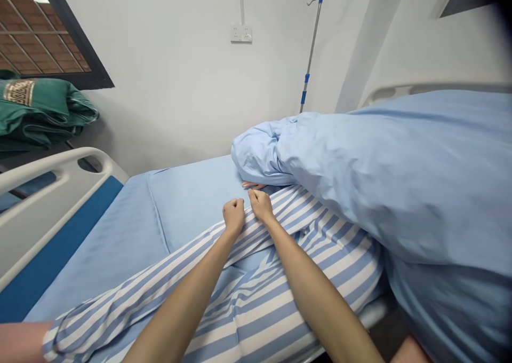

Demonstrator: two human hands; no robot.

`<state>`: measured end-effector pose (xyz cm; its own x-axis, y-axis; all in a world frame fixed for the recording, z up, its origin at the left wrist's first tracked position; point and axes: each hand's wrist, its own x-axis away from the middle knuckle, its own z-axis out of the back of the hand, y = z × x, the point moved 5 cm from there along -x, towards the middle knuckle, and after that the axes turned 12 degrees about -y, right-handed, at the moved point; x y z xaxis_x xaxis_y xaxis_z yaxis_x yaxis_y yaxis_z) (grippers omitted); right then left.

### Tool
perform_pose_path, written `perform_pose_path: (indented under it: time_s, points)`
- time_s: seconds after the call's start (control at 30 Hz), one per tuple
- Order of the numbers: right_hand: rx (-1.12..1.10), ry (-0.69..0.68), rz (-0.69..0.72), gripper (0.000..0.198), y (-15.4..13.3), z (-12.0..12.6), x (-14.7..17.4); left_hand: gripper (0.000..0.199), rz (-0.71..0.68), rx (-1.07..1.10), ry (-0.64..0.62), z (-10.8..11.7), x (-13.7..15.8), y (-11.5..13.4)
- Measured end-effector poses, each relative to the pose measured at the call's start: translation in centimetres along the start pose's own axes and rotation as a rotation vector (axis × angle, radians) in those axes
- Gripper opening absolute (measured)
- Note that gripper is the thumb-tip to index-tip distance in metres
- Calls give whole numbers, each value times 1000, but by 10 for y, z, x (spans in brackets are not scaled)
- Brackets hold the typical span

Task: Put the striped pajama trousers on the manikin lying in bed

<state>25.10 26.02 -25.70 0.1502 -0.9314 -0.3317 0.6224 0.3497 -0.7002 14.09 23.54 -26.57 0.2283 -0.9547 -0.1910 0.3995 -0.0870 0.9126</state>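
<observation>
Striped blue-and-white trousers cover the legs of a figure lying on the bed. My left hand is closed in a fist at the far edge of the trousers, on the upper leg. Just right of it, my right hand is also closed on the cloth there; the fingertips of both are hidden. Beyond my right hand, a pinkish hand of the figure sticks out from under a bunched light-blue quilt. Bare skin of a lower leg shows past the trouser cuff at bottom left.
A blue sheet covers the bed. The bed's end board stands at left, with folded green cloth behind it. A drip stand rises by the wall, near a socket. Another bed rail is at right.
</observation>
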Motion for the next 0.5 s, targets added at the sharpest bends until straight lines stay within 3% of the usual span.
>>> perform_pose_path:
  time_s: [0.23, 0.5]
  points:
    - [-58, 24, -49, 46, 8, 1, -4, 30, 119, 274, 102, -29, -11, 8]
    - [-62, -34, 11, 40, -4, 19, -17, 41, 12, -1, 59, -38, -4, 8]
